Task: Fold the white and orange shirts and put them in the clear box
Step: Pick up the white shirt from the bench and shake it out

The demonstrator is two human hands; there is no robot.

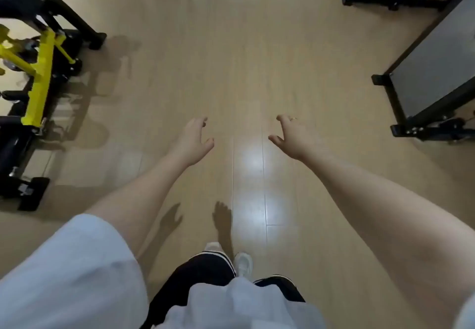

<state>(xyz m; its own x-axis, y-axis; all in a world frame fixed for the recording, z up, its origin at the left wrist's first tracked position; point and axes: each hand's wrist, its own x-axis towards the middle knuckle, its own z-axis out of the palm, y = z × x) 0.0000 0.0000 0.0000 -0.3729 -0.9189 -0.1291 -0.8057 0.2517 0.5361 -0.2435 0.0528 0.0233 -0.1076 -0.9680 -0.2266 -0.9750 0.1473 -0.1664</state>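
While neither shirt nor the clear box shows anywhere in the head view, handling can only be judged from the task sentence. Shirts should be light, soft and limp, with no stiffness to hold a fold, so each fold likely needs both hands. Best hold, by my estimate: pinch at the shoulder seams or collar corners and let the cloth hang flat before laying it down. Where the shirts and box are, I cannot tell; they lie outside this frame.

Head view, grip state. Left hand is held out in front of the body, fingers spread and loosely bent, thumb apart from them. It holds nothing and touches nothing. Right hand mirrors it, fingers loosely bent and parted, a ring on one finger. It too holds nothing. Both hands hang above the wooden floor, with a gap of bare floor between them.

Surroundings, placed from the hands. Outward of the left hand and beyond it stands a yellow and black machine frame, well apart. Outward of the right hand sits a grey panel in a black frame, also well apart. Back toward the body, below the hands, a white shoe stands on the floor, and a pale sleeve covers the left upper arm.

Judgement: no fold has begun; the first need is to find the shirts.
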